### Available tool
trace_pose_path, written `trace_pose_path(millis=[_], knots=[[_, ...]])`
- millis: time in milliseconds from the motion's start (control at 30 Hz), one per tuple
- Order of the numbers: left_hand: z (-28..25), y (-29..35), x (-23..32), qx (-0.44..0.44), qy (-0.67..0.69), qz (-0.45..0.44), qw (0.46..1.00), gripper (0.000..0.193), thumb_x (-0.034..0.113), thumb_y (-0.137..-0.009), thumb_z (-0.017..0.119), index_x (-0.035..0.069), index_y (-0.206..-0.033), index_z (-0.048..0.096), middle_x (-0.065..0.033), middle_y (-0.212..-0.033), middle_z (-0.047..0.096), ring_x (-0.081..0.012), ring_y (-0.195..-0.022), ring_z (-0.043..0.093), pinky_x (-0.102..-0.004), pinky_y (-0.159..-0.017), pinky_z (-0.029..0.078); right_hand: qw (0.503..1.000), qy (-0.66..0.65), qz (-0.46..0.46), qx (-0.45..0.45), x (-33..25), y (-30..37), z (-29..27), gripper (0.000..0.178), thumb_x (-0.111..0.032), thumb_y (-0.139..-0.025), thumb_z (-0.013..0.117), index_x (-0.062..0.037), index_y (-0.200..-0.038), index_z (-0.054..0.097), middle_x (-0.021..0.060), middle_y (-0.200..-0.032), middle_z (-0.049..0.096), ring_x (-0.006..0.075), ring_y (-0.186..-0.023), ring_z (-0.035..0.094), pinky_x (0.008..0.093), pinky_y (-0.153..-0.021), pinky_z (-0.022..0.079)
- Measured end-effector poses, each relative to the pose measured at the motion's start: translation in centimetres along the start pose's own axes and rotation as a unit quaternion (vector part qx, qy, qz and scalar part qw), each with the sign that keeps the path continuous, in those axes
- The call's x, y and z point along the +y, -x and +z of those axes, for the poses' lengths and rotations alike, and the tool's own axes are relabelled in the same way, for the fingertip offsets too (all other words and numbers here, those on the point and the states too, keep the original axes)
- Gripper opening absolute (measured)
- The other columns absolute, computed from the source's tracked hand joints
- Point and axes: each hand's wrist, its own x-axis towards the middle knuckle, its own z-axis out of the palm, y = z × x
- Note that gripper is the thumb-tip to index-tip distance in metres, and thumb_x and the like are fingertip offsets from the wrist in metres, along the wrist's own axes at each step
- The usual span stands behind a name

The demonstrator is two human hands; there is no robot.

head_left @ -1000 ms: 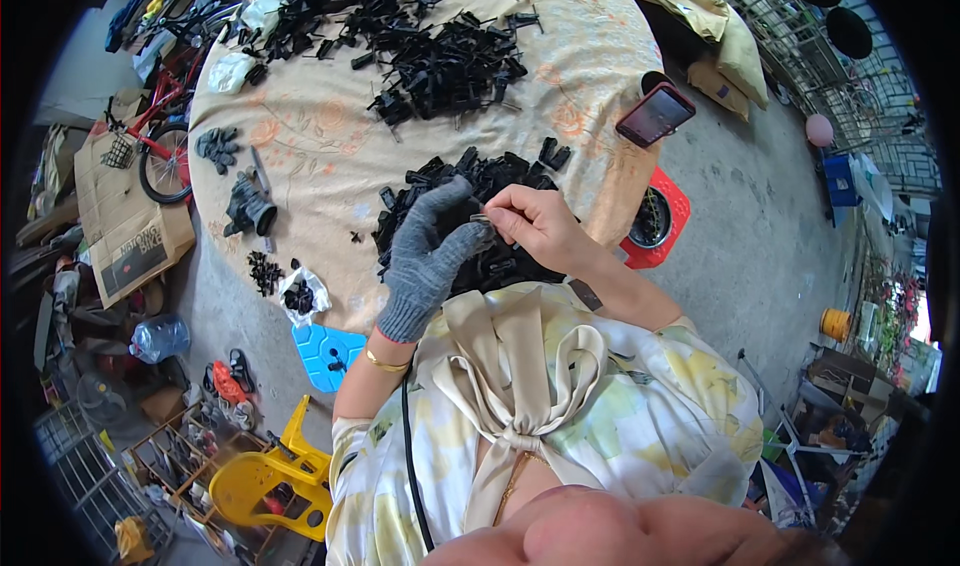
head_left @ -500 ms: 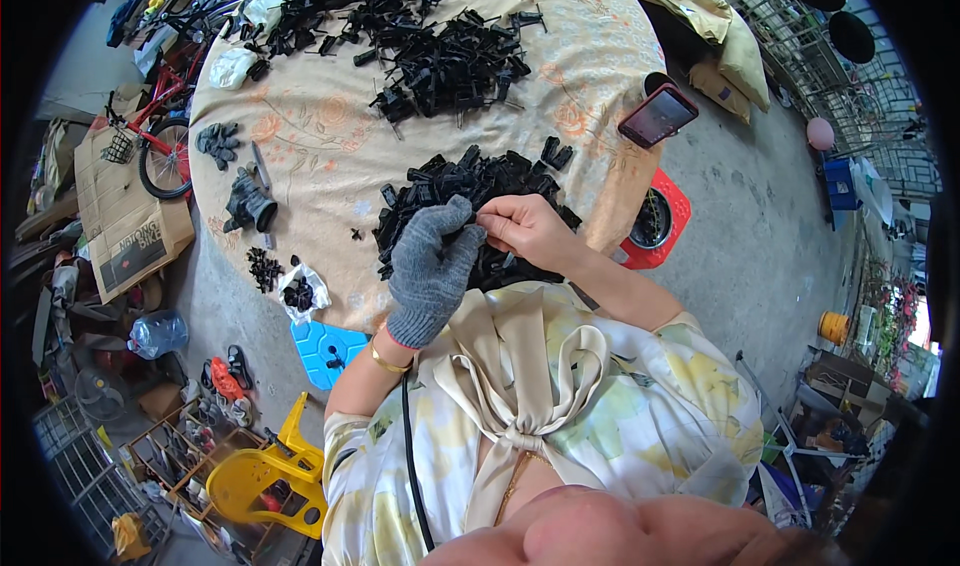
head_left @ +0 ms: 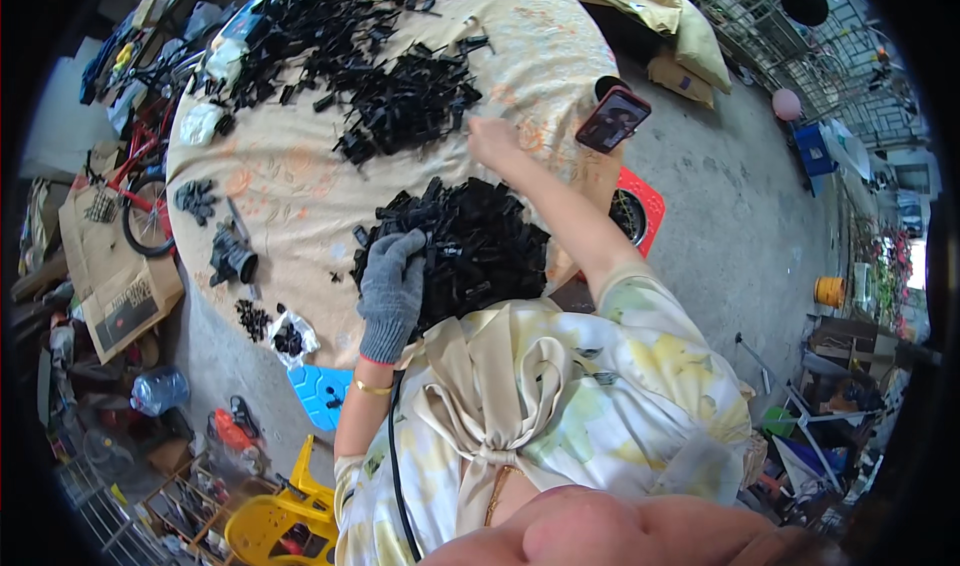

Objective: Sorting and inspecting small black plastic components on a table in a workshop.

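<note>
My left hand (head_left: 392,284), in a grey knit glove, is at the left side of a near heap of black plastic parts (head_left: 480,256). Its fingers are curled closed round a black part whose outline merges with the heap. My bare right hand (head_left: 493,146) is stretched forward over the tablecloth, at the right edge of a second, farther pile of black plastic parts (head_left: 410,101) with thin stems. Motion smears its fingers, so whether they hold anything does not show.
The round table wears a flowered beige cloth (head_left: 300,206). Dark gloves (head_left: 232,256), a white bag of small black bits (head_left: 292,336) and a propped phone (head_left: 613,120) lie around its edge. A red stool (head_left: 645,206), a blue stool (head_left: 318,394) and a yellow chair (head_left: 270,526) stand beside it.
My right hand has left my left hand and swung forward to the far pile. My left hand has lowered slightly toward the near heap. The whole view has shifted a little.
</note>
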Motion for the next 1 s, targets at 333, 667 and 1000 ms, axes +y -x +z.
trace_pose_path(millis=[333,667,1000], knots=[[-0.9,0.4,-1.2,-0.054,0.002,-0.082,0.995,0.05,0.006,-0.072,0.068,0.005,-0.119,0.049,-0.0155,-0.11,0.054,-0.0261,-0.103,0.052,-0.0338,-0.089,0.042,0.998,-0.026,-0.043,0.046,0.5,1.2,-0.5,0.016,-0.015,-0.072,0.053,-0.0058,-0.075,0.066,0.0137,-0.076,0.064,0.0307,-0.068,0.062,0.038,-0.06,0.05],[-0.7,-4.0,1.0,-0.096,0.663,-0.186,0.719,0.073,0.018,-0.078,0.066,0.001,-0.136,0.025,-0.0199,-0.121,0.048,-0.0261,-0.111,0.049,-0.0318,-0.092,0.042,0.864,-0.481,-0.148,-0.028,-9.4,14.1,-10.3,0.01,-0.008,-0.075,0.065,-0.0008,-0.082,0.064,0.0115,-0.07,0.062,0.0187,-0.06,0.06,0.027,-0.054,0.046],[-1.5,-2.6,2.6,-0.009,0.569,-0.187,0.801,0.052,0.004,-0.083,0.057,0.007,-0.13,0.036,-0.0126,-0.107,0.055,-0.0175,-0.088,0.057,-0.029,-0.077,0.049,0.827,-0.556,-0.054,-0.063,-8.4,15.6,-12.1,0.012,-0.009,-0.084,0.057,-0.0008,-0.092,0.059,-0.0006,-0.071,0.057,0.0029,-0.063,0.049,0.0196,-0.054,0.04]])
